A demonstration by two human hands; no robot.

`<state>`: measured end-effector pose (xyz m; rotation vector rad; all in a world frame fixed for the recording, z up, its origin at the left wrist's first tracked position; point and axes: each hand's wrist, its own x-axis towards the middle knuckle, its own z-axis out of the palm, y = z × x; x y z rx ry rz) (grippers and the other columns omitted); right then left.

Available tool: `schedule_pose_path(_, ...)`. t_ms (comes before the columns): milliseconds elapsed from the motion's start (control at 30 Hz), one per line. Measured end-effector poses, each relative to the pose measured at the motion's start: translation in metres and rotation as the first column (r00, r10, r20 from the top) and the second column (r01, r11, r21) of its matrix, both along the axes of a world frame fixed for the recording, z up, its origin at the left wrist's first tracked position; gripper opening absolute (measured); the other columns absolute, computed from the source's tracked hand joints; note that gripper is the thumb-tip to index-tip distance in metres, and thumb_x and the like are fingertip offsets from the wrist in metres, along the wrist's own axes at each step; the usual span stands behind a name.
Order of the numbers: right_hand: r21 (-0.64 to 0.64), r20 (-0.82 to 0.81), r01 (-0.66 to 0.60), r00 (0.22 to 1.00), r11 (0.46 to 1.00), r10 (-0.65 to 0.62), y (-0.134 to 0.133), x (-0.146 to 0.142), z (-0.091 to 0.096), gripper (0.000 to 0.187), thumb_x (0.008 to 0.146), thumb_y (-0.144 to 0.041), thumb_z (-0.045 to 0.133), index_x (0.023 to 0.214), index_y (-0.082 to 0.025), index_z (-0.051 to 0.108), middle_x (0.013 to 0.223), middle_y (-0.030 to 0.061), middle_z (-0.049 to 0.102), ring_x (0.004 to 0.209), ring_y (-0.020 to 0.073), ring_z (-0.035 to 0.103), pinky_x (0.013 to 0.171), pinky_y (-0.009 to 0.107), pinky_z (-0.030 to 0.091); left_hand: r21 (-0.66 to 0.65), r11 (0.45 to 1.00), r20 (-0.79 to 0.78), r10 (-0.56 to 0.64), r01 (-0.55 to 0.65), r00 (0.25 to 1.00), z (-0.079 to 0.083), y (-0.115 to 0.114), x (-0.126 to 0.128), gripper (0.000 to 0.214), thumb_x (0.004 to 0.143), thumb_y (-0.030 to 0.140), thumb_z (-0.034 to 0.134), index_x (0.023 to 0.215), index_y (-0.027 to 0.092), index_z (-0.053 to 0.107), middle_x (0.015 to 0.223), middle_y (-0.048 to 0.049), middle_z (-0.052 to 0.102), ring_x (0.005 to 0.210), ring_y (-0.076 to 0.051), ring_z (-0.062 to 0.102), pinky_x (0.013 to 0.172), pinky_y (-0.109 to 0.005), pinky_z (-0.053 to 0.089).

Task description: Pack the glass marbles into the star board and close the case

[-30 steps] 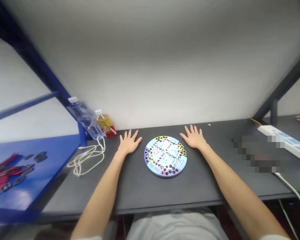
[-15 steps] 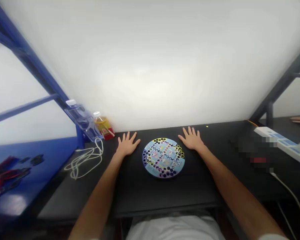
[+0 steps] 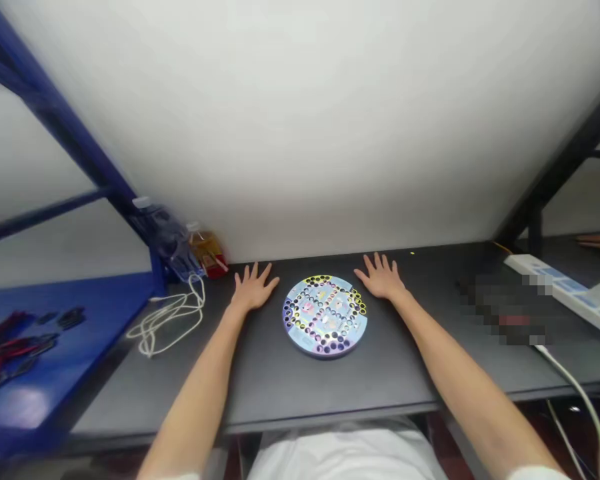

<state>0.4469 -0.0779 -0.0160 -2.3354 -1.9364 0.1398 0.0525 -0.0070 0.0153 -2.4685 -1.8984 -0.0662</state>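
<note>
Blue round game board (image 3: 325, 317) lies flat on the grey desk (image 3: 330, 390), between the left hand (image 3: 253, 288) and the right hand (image 3: 381, 278). Both hands are open, palms down, just clear of it. Board judged light and stiff; grip its rim at opposite sides.

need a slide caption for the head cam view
Open left hand and right hand flank a round game board on a dark desk
</note>
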Motion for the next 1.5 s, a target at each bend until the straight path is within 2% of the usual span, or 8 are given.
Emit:
schedule_pose_path(867, 0.032, -0.006, 0.000, 1.000, 0.999, 0.001, -0.0013, 0.0044, -0.0045, 0.091, 0.086, -0.076, 0.006, 0.156, -0.019, 0.014, 0.161, 0.0130, 0.009, 0.147, 0.0368, 0.005, 0.114, 0.059, 0.004, 0.000, 1.000, 0.028, -0.016, 0.016, 0.999, -0.0012, -0.0043, -0.0005, 0.077, 0.088, 0.074, 0.017, 0.153, 0.034, 0.019, 0.161, -0.0077, 0.015, 0.146, -0.038, 0.012, 0.112, -0.062, 0.009)
schedule_pose_path(1500, 0.057, -0.035, -0.008, 0.999, 0.998, 0.010, 0.0013, 0.0058, -0.0087, 0.092, 0.086, -0.077, 0.008, 0.155, -0.018, 0.015, 0.160, 0.0157, 0.012, 0.146, 0.0375, 0.005, 0.113, 0.061, 0.002, 0.016, 0.999, 0.066, -0.038, 0.037, 0.997, -0.0065, 0.0003, -0.0053, 0.078, 0.087, 0.075, 0.020, 0.153, 0.033, 0.022, 0.160, -0.0095, 0.017, 0.145, -0.040, 0.012, 0.111, -0.064, 0.010)
